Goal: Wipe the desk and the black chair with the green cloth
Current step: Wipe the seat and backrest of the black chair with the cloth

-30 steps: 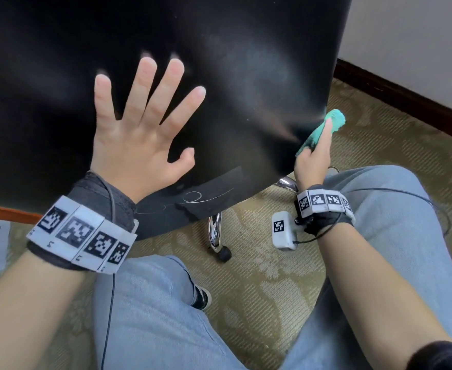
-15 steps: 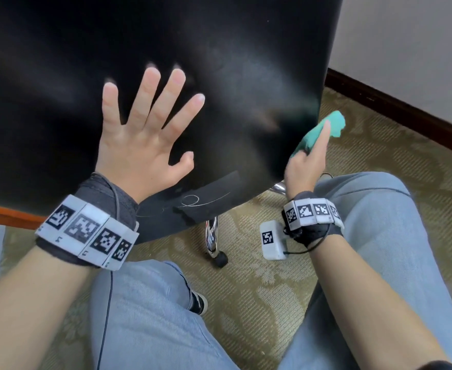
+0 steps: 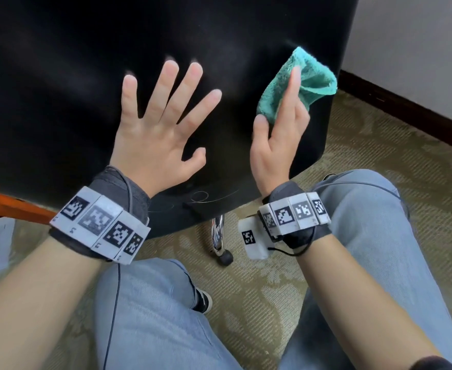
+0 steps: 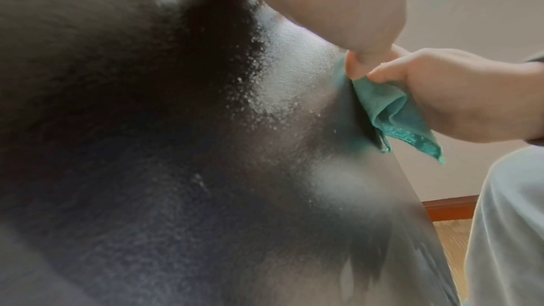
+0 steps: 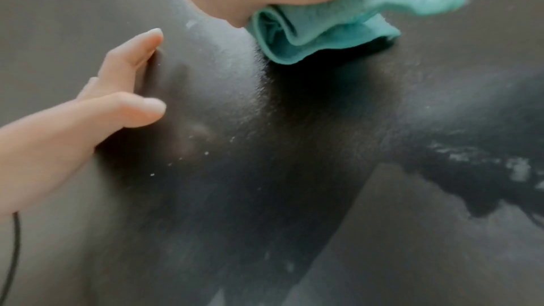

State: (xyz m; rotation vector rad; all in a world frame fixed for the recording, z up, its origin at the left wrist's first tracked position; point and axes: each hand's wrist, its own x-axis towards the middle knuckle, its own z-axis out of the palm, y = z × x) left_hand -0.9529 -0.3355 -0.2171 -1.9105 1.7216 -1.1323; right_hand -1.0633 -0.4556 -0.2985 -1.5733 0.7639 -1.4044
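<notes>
Step in hand: black chair being wiped. Green cloth, far right of the panel, is pinched by the right hand; left hand spread flat, bracing. Next: cloth to be drawn leftward, probably.

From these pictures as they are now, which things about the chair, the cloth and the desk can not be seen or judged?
- The desk: in no view, so whether it is wiped cannot be told.
- Black chair: cut off by the top and left edges in the head view; both wrist views are blurred.
- Green cloth: the right hand covers part of it, so its contact with the chair is unclear.
- Left hand: its palm side is hidden.
</notes>
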